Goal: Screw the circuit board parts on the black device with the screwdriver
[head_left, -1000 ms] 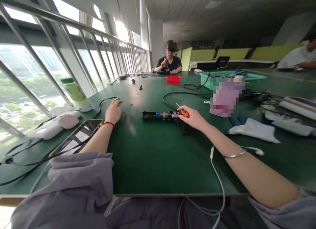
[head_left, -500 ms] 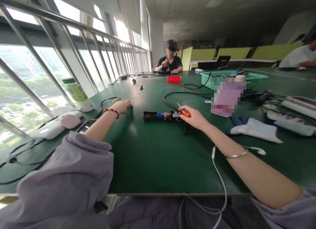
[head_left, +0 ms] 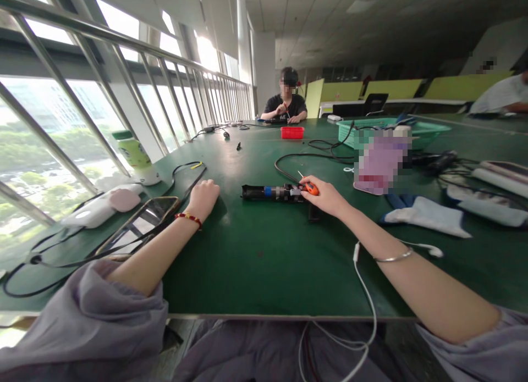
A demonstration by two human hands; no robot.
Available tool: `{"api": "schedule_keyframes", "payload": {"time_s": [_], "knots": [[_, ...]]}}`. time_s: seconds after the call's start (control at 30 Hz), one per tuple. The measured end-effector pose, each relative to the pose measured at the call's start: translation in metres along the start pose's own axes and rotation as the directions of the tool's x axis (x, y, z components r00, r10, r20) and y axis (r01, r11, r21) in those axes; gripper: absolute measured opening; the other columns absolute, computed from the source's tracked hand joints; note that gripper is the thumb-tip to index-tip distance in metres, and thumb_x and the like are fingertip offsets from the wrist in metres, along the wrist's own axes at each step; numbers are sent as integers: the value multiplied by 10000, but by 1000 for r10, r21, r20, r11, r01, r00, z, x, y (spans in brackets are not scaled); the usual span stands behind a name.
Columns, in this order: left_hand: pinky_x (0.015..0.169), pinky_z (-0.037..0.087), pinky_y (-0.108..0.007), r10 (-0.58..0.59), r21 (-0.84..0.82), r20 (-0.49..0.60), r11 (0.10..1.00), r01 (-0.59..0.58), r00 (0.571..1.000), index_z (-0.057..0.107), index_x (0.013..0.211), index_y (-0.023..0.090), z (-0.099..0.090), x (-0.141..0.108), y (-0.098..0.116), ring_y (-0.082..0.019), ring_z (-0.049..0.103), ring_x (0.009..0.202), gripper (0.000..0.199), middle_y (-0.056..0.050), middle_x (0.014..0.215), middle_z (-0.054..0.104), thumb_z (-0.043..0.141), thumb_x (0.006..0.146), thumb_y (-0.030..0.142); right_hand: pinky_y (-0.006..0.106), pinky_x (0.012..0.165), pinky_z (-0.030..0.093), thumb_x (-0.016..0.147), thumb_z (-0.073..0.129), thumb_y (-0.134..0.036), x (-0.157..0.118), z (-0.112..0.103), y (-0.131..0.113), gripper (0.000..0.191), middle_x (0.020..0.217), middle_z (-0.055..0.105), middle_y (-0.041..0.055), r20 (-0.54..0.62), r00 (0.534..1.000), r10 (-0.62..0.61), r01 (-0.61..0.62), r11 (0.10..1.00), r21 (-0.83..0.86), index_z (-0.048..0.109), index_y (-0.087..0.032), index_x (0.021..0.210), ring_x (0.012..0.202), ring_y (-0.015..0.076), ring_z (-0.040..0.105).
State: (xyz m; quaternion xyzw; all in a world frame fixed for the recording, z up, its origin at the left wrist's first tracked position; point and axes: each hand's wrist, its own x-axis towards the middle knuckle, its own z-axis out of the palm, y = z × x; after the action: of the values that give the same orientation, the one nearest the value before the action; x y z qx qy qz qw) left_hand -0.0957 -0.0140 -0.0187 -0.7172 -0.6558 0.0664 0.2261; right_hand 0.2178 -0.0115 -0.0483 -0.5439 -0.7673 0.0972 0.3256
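The right hand (head_left: 325,196) pinches an orange screwdriver (head_left: 311,186) at the right end of the black tube (head_left: 256,193), which lies on the table (head_left: 231,261). The left hand (head_left: 205,198), apart from the tube, is curled; whether it grips anything I cannot tell. The screwdriver's tip points off the tube, so work there looks unfinished; how much is done is unclear. Beyond sit 1 black piece (head_left: 238,146) and 1 red box (head_left: 292,133).

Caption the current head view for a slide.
Right hand holds an orange-handled tool at a black, blue-banded device on a green table; left hand apart from the device.
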Motion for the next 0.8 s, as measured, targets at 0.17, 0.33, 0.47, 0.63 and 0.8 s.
{"api": "schedule_keyframes", "payload": {"time_s": [0.17,0.33,0.47,0.63,0.8], "knots": [[656,499,-315,-75,-74,-8,995,74,997,658,904,62,-16,-15,25,-294,632,927,323,-201,975,641,348,832,12,318,784,468,759,591,-321,1,0,3,301,967,664,48,12,999,-31,31,999,41,607,-221,1042,841,195,623],[655,488,-344,-91,-230,-134,971,58,987,638,953,100,-47,-19,35,-299,646,862,252,-165,960,655,408,850,118,340,810,469,764,595,-307,-1,3,0,287,1022,664,46,-9,999,-47,48,996,77,606,-223,1039,891,206,620],[677,479,-338,-35,-410,-296,907,-94,954,654,880,175,-79,0,57,-262,639,802,179,-78,843,673,490,809,172,330,805,468,771,591,-307,-2,7,-8,291,990,671,33,-23,999,-43,45,996,78,602,-222,1049,832,187,616],[656,461,-287,76,-476,-401,834,-279,913,642,899,184,-71,14,98,-212,627,820,180,-61,905,669,477,836,152,320,790,461,795,560,-335,-1,5,-11,308,999,674,46,7,999,-52,51,998,33,600,-219,1078,839,196,616],[664,461,-262,169,-458,-458,797,-395,873,668,928,187,-42,14,100,-189,622,853,212,-61,963,657,460,884,178,313,778,459,809,536,-328,1,5,-6,306,1002,681,47,7,997,-77,77,997,2,596,-229,1092,845,195,623]]}}
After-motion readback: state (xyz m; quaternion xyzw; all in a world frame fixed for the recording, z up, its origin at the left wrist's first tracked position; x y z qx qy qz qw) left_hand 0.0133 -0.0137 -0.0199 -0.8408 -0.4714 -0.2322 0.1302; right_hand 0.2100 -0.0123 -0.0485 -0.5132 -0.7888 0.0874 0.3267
